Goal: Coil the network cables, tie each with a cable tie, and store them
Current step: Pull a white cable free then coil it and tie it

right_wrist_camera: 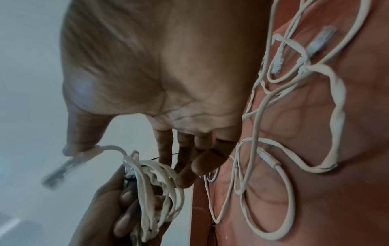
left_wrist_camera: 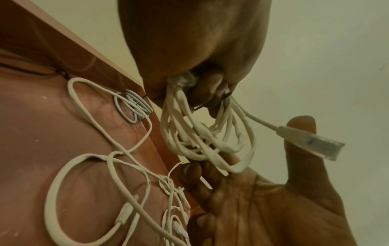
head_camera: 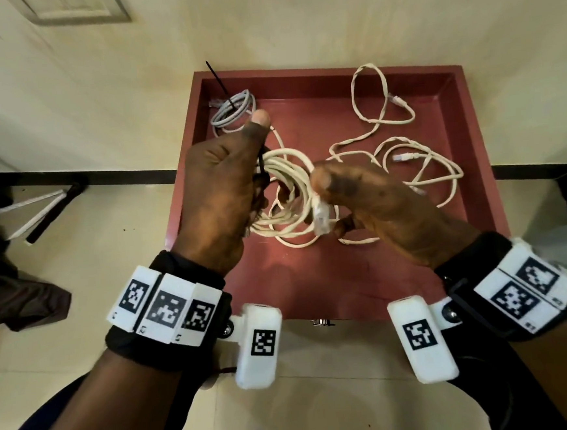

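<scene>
Above the red-brown tray [head_camera: 331,70], my left hand [head_camera: 235,178] grips a coil of white network cable [head_camera: 289,177] with a black cable tie [head_camera: 262,169] at the grip. The left wrist view shows that hand [left_wrist_camera: 189,41] bunching the coil [left_wrist_camera: 189,133] by the tie [left_wrist_camera: 225,97]. My right hand [head_camera: 376,200] pinches the coil's free end by its clear plug [head_camera: 321,217], thumb on top. Its other fingers [right_wrist_camera: 185,166] curl against the loops [right_wrist_camera: 151,183]. The plug [left_wrist_camera: 320,146] juts out past the right thumb.
A grey cable coil [head_camera: 233,108] bound with a black tie lies in the tray's far left corner. Loose white cables [head_camera: 407,167] sprawl over the tray's right half. On the floor to the left lie black and white rods [head_camera: 44,210] and a dark cloth [head_camera: 17,297].
</scene>
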